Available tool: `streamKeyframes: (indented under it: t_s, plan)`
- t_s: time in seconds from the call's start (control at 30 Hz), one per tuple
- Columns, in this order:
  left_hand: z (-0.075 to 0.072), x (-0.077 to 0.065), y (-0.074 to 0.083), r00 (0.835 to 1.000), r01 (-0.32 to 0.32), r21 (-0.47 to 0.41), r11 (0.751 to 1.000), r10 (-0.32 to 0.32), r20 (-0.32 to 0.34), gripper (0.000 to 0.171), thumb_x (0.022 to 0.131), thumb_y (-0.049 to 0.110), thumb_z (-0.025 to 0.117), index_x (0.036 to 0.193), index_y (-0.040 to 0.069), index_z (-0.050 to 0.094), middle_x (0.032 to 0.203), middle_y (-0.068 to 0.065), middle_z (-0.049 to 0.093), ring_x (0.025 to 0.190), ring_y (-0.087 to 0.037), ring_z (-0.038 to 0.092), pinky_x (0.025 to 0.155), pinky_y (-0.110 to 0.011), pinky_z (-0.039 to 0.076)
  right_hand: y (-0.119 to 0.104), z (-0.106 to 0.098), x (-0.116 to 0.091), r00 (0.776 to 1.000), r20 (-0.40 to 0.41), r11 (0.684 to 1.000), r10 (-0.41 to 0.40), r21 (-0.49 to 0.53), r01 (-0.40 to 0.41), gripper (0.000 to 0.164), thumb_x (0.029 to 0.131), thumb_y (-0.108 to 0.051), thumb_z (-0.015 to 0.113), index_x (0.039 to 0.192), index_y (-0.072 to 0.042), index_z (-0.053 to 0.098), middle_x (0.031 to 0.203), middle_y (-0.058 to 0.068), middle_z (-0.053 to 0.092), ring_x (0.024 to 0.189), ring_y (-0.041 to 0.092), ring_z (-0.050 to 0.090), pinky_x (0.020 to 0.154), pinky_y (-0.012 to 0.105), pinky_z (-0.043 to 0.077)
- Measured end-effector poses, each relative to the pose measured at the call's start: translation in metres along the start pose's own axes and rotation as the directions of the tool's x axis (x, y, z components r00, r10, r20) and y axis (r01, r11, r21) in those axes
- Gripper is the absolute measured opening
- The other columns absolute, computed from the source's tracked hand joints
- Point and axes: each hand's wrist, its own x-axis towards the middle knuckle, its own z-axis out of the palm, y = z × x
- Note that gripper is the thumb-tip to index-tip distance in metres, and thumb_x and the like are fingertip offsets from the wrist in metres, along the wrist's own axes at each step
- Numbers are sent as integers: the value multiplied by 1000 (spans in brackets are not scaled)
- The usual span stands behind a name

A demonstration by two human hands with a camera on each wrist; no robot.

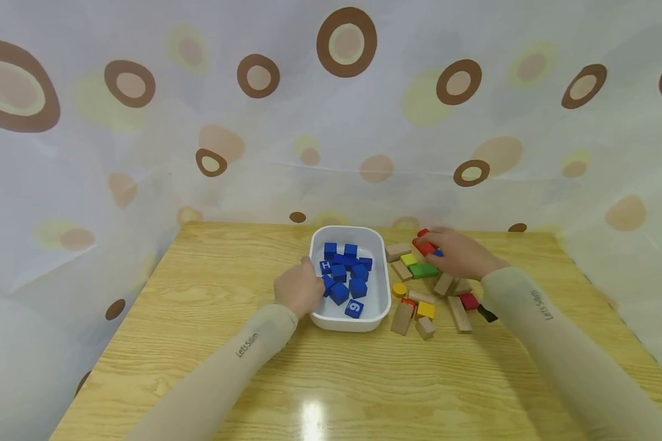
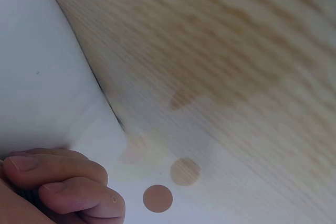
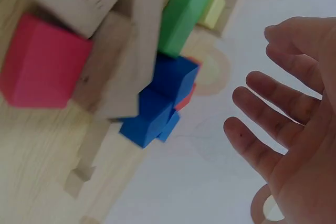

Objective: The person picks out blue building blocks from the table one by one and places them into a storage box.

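A white plastic tub (image 1: 349, 326) holds several blue blocks (image 1: 339, 293), some marked with a letter or digit. My left hand (image 1: 300, 286) grips the tub's left rim with curled fingers, which also show in the left wrist view. What lies inside that curl is mostly hidden. Over the back of a loose pile, my right hand (image 1: 460, 252) reaches with its fingers apart. Nothing is in it in the right wrist view. Nearest to it are some blue blocks (image 3: 149, 116), a red block (image 1: 423, 246) and a green block (image 1: 423, 270).
Plain wooden blocks (image 1: 460, 314) lie scattered right of the tub, among yellow (image 1: 426, 310), orange and dark pink pieces (image 1: 469, 301). A small black piece (image 1: 486, 313) lies at the pile's right. A patterned sheet (image 1: 342, 122) hangs behind the wooden table (image 1: 209, 275) and at its sides.
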Motion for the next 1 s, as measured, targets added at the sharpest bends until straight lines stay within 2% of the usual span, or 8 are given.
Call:
streamKeyframes:
  t_s: [0.17,0.33,0.47,0.6,0.73,0.87,1.0]
  plan:
    - [-1,0,-2,1000,9,-9,1000,-9,0,64,99,26,57,152,-3,36,111,-16,68,79,-22,65,78,-40,58,11,6,-2,997,63,998,50,-25,-49,45,94,-13,66,138,-3,58,139,24,53,115,39,61,94,53,52]
    - [-1,-1,-3,1000,10,-13,1000,-9,3,63,99,27,58,151,-3,37,108,-15,68,77,-22,64,76,-39,58,14,11,-2,989,114,995,93,-58,-87,47,94,-11,66,140,-5,57,142,24,52,118,41,60,96,57,51]
    - [-1,-2,-3,1000,14,-18,1000,-14,2,62,99,26,58,150,-3,37,105,-15,68,76,-22,64,75,-38,58,15,16,-2,984,136,987,119,-125,-102,47,95,-11,68,141,-7,57,145,24,51,122,46,57,99,63,47]
    - [-2,-2,-2,1000,18,-21,1000,-18,3,61,99,26,58,149,-3,39,106,-15,68,76,-22,64,75,-39,58,15,20,0,984,130,977,123,-190,-97,49,92,-3,68,140,-8,58,143,24,53,128,47,51,102,70,40]
    - [-3,-1,-1,1000,19,-32,999,-19,0,61,99,26,58,149,-2,39,109,-15,68,79,-22,65,80,-41,58,18,23,3,986,109,972,128,-213,-103,51,87,2,69,136,-9,60,140,23,56,128,47,48,102,73,36]
    - [-2,-1,0,1000,15,-43,999,-15,1,62,98,25,58,150,-2,38,114,-16,68,82,-23,65,84,-44,57,25,28,5,992,68,970,107,-225,-89,43,88,-2,71,129,-9,63,133,22,59,122,45,52,99,73,39]
    - [-2,-1,0,1000,10,-47,999,-10,8,63,98,25,59,150,-2,38,115,-16,68,83,-24,65,84,-45,57,30,31,4,994,51,971,99,-225,-85,39,91,-9,72,128,-9,64,134,25,58,123,46,52,99,73,39]
